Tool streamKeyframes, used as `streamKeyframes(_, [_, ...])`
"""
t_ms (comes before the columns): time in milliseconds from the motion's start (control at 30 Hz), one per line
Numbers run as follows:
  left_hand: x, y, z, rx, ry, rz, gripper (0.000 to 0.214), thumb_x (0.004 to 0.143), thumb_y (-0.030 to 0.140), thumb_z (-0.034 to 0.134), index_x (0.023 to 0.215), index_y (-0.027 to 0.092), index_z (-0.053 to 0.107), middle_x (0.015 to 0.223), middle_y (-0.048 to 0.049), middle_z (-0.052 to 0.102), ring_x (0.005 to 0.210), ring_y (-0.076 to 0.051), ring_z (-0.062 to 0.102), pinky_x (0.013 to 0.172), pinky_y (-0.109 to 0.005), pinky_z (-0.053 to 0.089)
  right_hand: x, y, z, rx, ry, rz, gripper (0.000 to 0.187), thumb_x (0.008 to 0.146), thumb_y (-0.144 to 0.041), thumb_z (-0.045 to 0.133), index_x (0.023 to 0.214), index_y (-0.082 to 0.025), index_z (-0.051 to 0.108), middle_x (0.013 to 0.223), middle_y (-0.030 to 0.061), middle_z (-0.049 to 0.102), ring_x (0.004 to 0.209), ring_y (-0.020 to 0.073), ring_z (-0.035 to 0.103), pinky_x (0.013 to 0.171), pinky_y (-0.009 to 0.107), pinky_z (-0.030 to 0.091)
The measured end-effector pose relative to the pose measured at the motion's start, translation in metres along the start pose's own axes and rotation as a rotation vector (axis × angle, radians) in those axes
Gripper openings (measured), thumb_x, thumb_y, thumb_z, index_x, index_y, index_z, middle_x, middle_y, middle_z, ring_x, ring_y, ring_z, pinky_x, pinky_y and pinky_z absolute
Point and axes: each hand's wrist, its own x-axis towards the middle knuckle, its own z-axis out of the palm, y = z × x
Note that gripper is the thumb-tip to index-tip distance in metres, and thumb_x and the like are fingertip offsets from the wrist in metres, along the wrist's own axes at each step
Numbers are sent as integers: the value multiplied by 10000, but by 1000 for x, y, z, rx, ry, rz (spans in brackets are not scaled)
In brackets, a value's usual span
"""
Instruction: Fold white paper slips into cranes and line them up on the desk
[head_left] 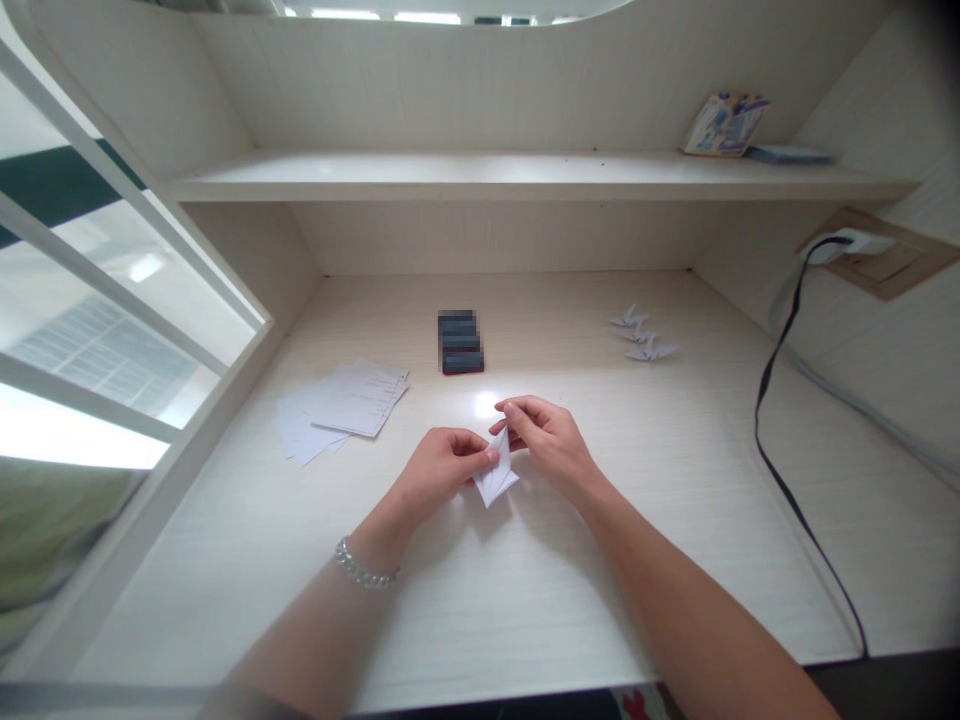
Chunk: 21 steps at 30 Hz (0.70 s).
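A small folded piece of white paper (495,482), pointed at top and bottom, is held just above the desk between my hands. My left hand (448,462) pinches its left side, thumb on top. At the upper tip, my right hand (546,432) closes thumb and fingers on the paper. Three folded white paper cranes (649,352) stand in a short row at the right back of the desk. To the left lies a loose fan of white paper sheets (361,398).
A dark phone-like object (461,342), its face pixelated, lies behind my hands. A black cable (763,440) runs from the wall socket (889,255) down the desk's right side. Above is a shelf (450,178) with a small box (724,125). White bars (112,265) edge the left.
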Motion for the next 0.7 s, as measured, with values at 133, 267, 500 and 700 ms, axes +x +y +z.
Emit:
streamKeyframes(133, [-1, 1, 0, 1, 6, 1, 275, 722, 407, 631, 714, 134, 661, 613, -27, 578, 543, -103, 482, 489, -214, 332, -1, 0, 0, -42, -24, -38, 244, 721, -350, 672, 897, -180, 666, 854, 67, 693, 781, 193, 643, 680, 306, 505])
streamKeyframes(267, [-1, 1, 1, 22, 21, 22, 277, 715, 413, 640, 714, 136, 655, 626, -29, 590, 545, -103, 485, 482, -213, 330, -2, 0, 2, -21, 5, -55, 198, 712, -325, 681, 846, -180, 674, 816, 55, 694, 768, 186, 641, 683, 299, 496])
streamKeyframes(500, [0, 4, 2, -8, 88, 70, 288, 709, 419, 650, 742, 133, 664, 663, -43, 625, 567, -113, 521, 499, -215, 375, 0, -3, 2, 12, 17, 12, 327, 824, -449, 519, 932, -169, 649, 852, 67, 680, 715, 163, 622, 606, 275, 497])
streamKeyframes(700, [3, 7, 2, -101, 227, 127, 307, 690, 419, 676, 771, 123, 661, 673, -48, 644, 580, -122, 557, 513, -218, 426, -2, -3, 4, 29, -145, 104, 228, 738, -346, 633, 870, -164, 671, 788, 46, 672, 698, 158, 607, 576, 252, 471])
